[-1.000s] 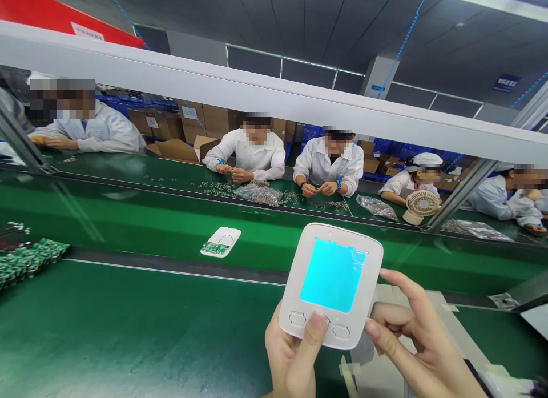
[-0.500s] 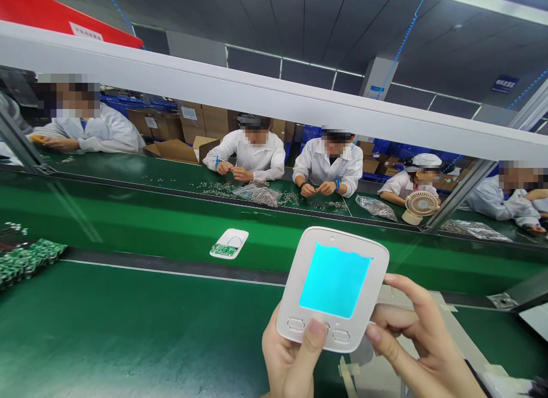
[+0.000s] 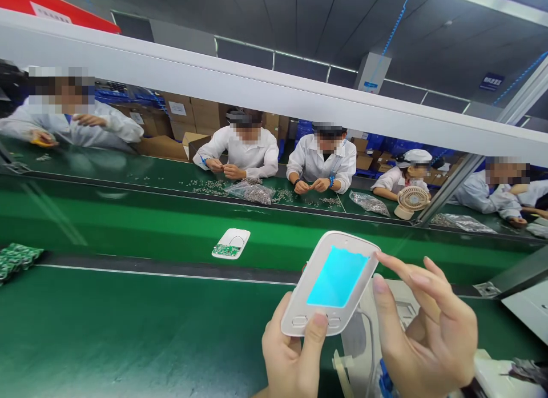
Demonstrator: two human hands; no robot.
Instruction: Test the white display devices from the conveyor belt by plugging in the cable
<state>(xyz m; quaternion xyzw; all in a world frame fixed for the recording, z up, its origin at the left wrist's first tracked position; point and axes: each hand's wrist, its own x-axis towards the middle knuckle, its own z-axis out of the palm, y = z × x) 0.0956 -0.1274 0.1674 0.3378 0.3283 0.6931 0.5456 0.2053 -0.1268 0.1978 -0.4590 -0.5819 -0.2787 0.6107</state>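
Note:
My left hand grips a white handheld device with a lit cyan screen by its lower end, thumb pressed on the front among the buttons. The device is tilted, its far end leaning right. At its upper right corner is the index fingertip of my right hand, touching or very close. The other right fingers are spread, and the thumb is apart from the device. A grey cable hangs below the device; its upper end is hidden.
A white shell with a green circuit board lies on the green conveyor belt. Stacked circuit boards sit at the left. A beige box is under my hands. Across the belt, several co-workers handle small metal parts; a small fan stands there.
The device has tilted, its face foreshortened. My right hand has shifted from the device's right side to its upper corner, fingers spreading. The camera view has shifted slightly right.

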